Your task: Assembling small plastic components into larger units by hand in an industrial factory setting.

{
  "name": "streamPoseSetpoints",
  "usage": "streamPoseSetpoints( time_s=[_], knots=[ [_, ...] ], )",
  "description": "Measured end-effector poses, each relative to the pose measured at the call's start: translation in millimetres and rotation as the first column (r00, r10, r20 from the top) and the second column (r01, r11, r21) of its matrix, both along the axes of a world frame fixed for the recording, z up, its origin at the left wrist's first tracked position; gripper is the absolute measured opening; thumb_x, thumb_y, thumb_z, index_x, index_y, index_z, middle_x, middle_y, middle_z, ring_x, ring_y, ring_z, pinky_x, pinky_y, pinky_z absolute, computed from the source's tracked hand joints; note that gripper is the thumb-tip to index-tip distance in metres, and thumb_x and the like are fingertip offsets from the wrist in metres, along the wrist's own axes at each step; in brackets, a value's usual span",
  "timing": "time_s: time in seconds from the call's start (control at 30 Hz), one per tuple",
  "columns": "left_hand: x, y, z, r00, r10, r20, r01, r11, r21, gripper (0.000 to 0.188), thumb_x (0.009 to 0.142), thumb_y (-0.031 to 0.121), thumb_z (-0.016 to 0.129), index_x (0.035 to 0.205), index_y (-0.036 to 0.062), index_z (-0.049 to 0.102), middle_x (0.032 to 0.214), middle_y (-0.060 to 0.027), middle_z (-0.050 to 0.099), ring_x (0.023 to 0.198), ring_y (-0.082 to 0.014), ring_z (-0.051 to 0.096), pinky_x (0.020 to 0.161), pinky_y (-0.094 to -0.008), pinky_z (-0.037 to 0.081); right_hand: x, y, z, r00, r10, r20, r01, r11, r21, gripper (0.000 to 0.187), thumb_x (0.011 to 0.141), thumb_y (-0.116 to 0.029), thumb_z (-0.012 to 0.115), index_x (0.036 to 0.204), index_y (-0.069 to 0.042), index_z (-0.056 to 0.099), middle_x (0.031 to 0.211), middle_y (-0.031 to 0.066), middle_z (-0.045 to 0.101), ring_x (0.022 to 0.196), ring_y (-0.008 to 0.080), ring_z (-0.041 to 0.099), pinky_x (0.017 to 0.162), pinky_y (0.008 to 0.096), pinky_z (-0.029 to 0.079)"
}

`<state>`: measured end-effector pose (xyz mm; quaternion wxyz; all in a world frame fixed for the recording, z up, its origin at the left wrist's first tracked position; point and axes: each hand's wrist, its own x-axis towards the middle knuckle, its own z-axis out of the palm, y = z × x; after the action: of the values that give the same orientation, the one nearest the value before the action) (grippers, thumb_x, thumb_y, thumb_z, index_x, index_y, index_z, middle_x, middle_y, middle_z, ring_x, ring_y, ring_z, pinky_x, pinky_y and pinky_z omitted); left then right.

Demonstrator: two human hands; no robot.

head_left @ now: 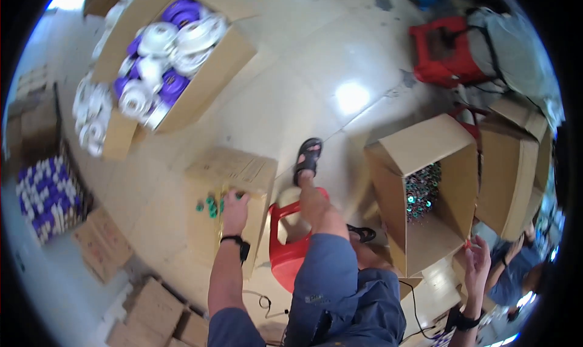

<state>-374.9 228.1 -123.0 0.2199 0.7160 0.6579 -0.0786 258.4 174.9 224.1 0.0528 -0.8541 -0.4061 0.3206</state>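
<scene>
On top of a closed cardboard box (234, 168) lie several small green round parts (212, 206). My left hand (235, 213) rests over that box with curled fingers, and a small dark green part shows at its fingertips. To the right, my right hand (478, 265) is raised beside the near right edge of an open cardboard carton (437, 250). Its fingers are bent together at a small red spot, too small to name. Inside the carton is a heap of small dark and green parts (422, 192).
A red plastic stool (285, 259) stands by my leg. At the far left, a carton (206, 74) holds white and purple spools (174, 87). More cartons (507, 165) stand at the right, near another person (513, 280). A red stool (440, 49) is farther back.
</scene>
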Motion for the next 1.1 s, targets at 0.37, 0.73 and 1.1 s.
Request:
streamPoseSetpoints(
  time_s=[0.37, 0.73, 1.1],
  knots=[
    [-11.1, 6.3, 63.0, 0.941, 0.21, 0.264, -0.229, 0.972, 0.044, 0.035, 0.077, -0.001, 0.071, 0.11, 0.0085, 0.063, 0.12, -0.0194, 0.053, 0.11, -0.0353, 0.056, 0.094, -0.043, 0.048, -46.6, 34.4, 26.6, 1.0, -0.021, 0.021, 0.02, 0.999, 0.036, 0.037, 0.086, -0.007, 0.066, 0.121, -0.001, 0.058, 0.109, 0.0148, 0.062, 0.095, 0.0271, 0.065, 0.077, 0.0351, 0.054],
    [67.1, 94.3, 203.1, 0.41, 0.685, 0.602, -0.513, 0.719, -0.469, 0.035, 0.085, -0.004, 0.07, 0.117, 0.0015, 0.054, 0.105, -0.0063, 0.06, 0.093, -0.0181, 0.061, 0.085, -0.0303, 0.052, -78.5, -9.6, 98.1, 0.965, -0.243, -0.096, 0.247, 0.968, 0.04, 0.035, 0.087, -0.018, 0.07, 0.118, -0.004, 0.061, 0.101, 0.0168, 0.061, 0.091, 0.0335, 0.064, 0.08, 0.0413, 0.055],
    [380.1, 236.5, 394.8, 0.662, 0.178, 0.728, 0.172, 0.909, -0.379, 0.035, 0.088, -0.005, 0.07, 0.118, 0.0021, 0.055, 0.108, -0.01, 0.062, 0.099, -0.0194, 0.061, 0.085, -0.0352, 0.056, -93.0, -67.1, 89.5, 0.828, -0.482, -0.286, 0.547, 0.806, 0.226, 0.036, 0.091, -0.032, 0.065, 0.117, -0.006, 0.063, 0.108, 0.017, 0.064, 0.1, 0.0365, 0.064, 0.087, 0.0446, 0.053]
  ],
)
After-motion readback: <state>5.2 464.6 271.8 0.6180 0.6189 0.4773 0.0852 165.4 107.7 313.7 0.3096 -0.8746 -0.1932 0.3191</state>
